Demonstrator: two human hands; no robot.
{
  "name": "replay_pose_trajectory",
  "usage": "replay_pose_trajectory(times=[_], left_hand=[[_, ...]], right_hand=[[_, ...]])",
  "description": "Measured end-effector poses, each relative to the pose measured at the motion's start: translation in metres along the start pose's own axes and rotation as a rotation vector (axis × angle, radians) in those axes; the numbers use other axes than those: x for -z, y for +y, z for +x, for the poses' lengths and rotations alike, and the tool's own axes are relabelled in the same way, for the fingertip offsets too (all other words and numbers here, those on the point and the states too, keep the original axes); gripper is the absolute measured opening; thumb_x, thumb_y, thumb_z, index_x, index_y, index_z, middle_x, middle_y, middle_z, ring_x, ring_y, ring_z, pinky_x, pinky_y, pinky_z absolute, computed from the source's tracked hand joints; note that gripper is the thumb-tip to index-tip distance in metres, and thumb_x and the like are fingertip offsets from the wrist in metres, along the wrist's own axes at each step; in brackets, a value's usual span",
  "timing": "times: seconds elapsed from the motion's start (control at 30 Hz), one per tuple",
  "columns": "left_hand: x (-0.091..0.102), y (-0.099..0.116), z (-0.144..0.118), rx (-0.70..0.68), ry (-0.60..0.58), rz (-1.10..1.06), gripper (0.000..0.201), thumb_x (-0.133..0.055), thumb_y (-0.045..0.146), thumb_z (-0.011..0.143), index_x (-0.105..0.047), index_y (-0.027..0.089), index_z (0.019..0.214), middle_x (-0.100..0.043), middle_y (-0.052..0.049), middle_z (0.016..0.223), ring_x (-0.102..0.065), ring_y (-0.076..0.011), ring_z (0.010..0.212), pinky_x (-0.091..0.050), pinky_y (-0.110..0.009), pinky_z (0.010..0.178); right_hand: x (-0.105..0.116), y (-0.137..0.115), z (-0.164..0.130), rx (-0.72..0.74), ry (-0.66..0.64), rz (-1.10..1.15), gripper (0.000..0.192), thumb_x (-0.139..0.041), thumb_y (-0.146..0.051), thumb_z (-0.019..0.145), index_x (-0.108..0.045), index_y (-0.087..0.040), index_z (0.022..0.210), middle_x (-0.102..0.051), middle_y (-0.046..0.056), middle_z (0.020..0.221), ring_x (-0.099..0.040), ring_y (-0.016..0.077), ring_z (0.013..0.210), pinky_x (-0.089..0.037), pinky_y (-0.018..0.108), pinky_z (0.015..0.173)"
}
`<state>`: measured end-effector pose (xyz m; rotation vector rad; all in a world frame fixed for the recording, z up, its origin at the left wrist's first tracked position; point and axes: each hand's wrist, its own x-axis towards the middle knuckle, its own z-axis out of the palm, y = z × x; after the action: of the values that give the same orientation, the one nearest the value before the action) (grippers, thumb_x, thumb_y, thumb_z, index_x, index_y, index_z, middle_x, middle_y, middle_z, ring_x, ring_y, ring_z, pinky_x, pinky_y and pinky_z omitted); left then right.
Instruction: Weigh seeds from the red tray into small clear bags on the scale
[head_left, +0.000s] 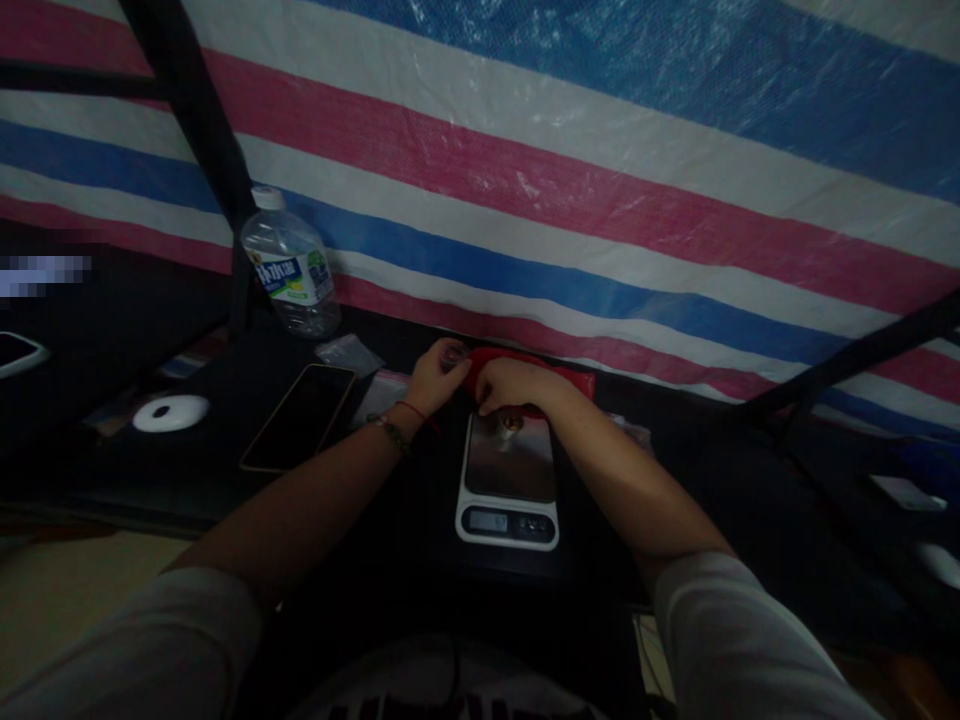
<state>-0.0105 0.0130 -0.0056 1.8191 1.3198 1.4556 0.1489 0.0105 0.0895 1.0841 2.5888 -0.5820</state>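
Striped red, white and blue tarp (570,190) hangs behind our black table (405,510), and it's pretty dim. We've got a kitchen scale (510,475) sitting between our forearms, with a small white cup (511,427) standing toward the back of its plate, something brownish inside. Our left hand (440,372) has its fingers curled round a little clear thing (453,355), just beside the red bag (577,381) behind the scale. Our right hand (504,385) reaches over that bag, fingers bent downward; we can't tell if they're gripping anything. Phone (300,418) and plastic bottle (292,270) lie off left, bottle upright-ish.
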Motion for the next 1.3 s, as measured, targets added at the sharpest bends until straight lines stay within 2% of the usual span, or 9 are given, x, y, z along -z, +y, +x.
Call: replay_pose_trajectory(times=[0.2,0.4,0.53,0.67,0.83,0.93,1.1,1.2,1.3], left_hand=[[-0.001,0.001,0.0,0.01,-0.022,0.014,0.029,-0.06,0.03,0.077,-0.061,0.016,0.103,-0.067,-0.005,0.094,-0.063,-0.0182,0.085,-0.05,-0.032,0.081],[0.0,0.001,0.001,0.049,-0.024,0.027,0.03,-0.06,0.032,0.078,-0.061,0.016,0.103,-0.068,-0.005,0.097,-0.063,-0.0186,0.088,-0.049,-0.032,0.083],[-0.001,0.002,0.0,0.06,-0.037,0.006,0.031,-0.06,0.033,0.078,-0.061,0.016,0.104,-0.068,-0.006,0.097,-0.063,-0.0196,0.089,-0.049,-0.034,0.083],[-0.002,0.003,0.0,0.043,-0.061,0.016,0.032,-0.06,0.035,0.077,-0.061,0.016,0.104,-0.068,-0.006,0.097,-0.063,-0.0204,0.09,-0.049,-0.034,0.083],[-0.002,0.001,0.0,0.038,-0.065,0.033,0.034,-0.059,0.036,0.078,-0.061,0.017,0.106,-0.068,-0.005,0.096,-0.062,-0.0196,0.087,-0.049,-0.033,0.082],[0.0,0.001,-0.001,0.047,-0.055,0.039,0.034,-0.059,0.036,0.077,-0.061,0.017,0.105,-0.068,-0.005,0.096,-0.062,-0.0197,0.088,-0.049,-0.032,0.081],[0.0,0.004,-0.002,0.038,-0.072,0.011,0.035,-0.059,0.036,0.077,-0.061,0.015,0.105,-0.067,-0.006,0.096,-0.063,-0.0195,0.087,-0.05,-0.032,0.08],[-0.001,0.005,-0.003,0.028,-0.14,0.001,0.039,-0.059,0.038,0.077,-0.06,0.015,0.108,-0.068,-0.006,0.098,-0.063,-0.0195,0.087,-0.05,-0.032,0.08],[-0.003,0.005,-0.005,-0.013,-0.226,-0.017,0.043,-0.062,0.039,0.076,-0.06,0.016,0.112,-0.067,-0.006,0.102,-0.063,-0.0202,0.091,-0.05,-0.032,0.084]], right_hand=[[-0.005,0.009,0.003,0.007,0.041,0.027,0.017,-0.063,-0.012,0.072,-0.077,-0.018,0.08,-0.073,0.001,0.073,-0.061,0.0132,0.062,-0.041,0.023,0.062],[-0.001,0.026,-0.035,0.027,0.506,0.179,0.017,-0.059,-0.018,0.077,-0.075,-0.018,0.084,-0.073,0.003,0.082,-0.064,0.0159,0.073,-0.044,0.025,0.069],[-0.03,0.044,-0.067,-0.047,0.762,0.464,0.017,-0.061,-0.025,0.078,-0.073,-0.017,0.087,-0.072,0.004,0.087,-0.065,0.0168,0.077,-0.048,0.027,0.071],[-0.061,0.067,-0.077,-0.2,0.911,0.59,0.02,-0.065,-0.033,0.074,-0.072,-0.017,0.083,-0.072,0.004,0.079,-0.065,0.0179,0.071,-0.05,0.029,0.069],[-0.058,0.075,-0.068,-0.376,1.029,0.364,0.022,-0.054,-0.025,0.082,-0.073,-0.017,0.092,-0.073,0.008,0.092,-0.066,0.0235,0.087,-0.049,0.037,0.084],[-0.058,0.064,-0.069,-0.284,1.063,0.361,0.028,-0.049,-0.032,0.088,-0.071,-0.018,0.098,-0.072,0.009,0.099,-0.064,0.0239,0.096,-0.047,0.038,0.09],[-0.084,0.045,-0.082,-0.055,0.991,0.748,0.056,-0.025,-0.055,0.096,-0.066,-0.019,0.11,-0.07,0.009,0.102,-0.065,0.0203,0.094,-0.052,0.035,0.081],[-0.096,0.04,-0.084,0.068,0.862,0.712,0.049,-0.047,-0.057,0.088,-0.063,-0.02,0.117,-0.066,0.01,0.115,-0.061,0.0224,0.108,-0.047,0.038,0.094],[-0.096,0.034,-0.08,0.044,0.767,0.542,0.054,-0.076,-0.042,0.07,-0.063,-0.022,0.118,-0.063,0.01,0.121,-0.056,0.025,0.114,-0.042,0.041,0.1]])
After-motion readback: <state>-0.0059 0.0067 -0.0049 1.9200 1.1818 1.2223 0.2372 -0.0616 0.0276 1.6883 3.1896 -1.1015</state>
